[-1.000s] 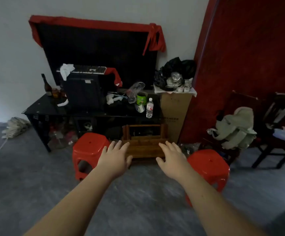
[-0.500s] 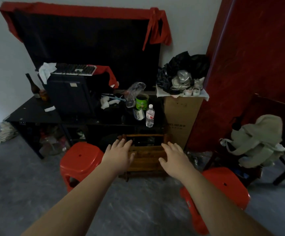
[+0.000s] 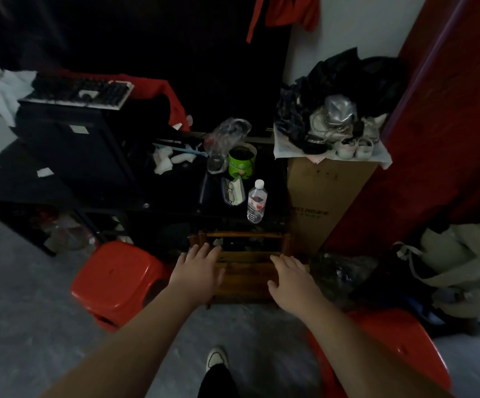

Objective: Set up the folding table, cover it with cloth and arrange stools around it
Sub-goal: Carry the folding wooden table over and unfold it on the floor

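A folded brown wooden table [image 3: 247, 271] leans on the floor against the front of a black desk. My left hand [image 3: 197, 271] hovers at its left side with fingers spread and straight. My right hand [image 3: 293, 278] reaches over its right side, fingers also extended. Neither hand grips the wood. One red plastic stool [image 3: 118, 280] stands just left of the folded table. A second red stool [image 3: 388, 351] sits at the lower right, partly behind my right forearm.
The black desk [image 3: 17, 182] carries a dark box, a keyboard [image 3: 80, 93], a green tin [image 3: 241, 163] and a water bottle [image 3: 257, 201]. A cardboard box [image 3: 319, 199] with clutter stands right of it. A pale bag [image 3: 463, 259] lies far right. My shoe [image 3: 217, 359] shows below.
I have moved closer to the desk and the view has tilted down. Both hands have advanced from in front of the folded wooden table to its two sides.
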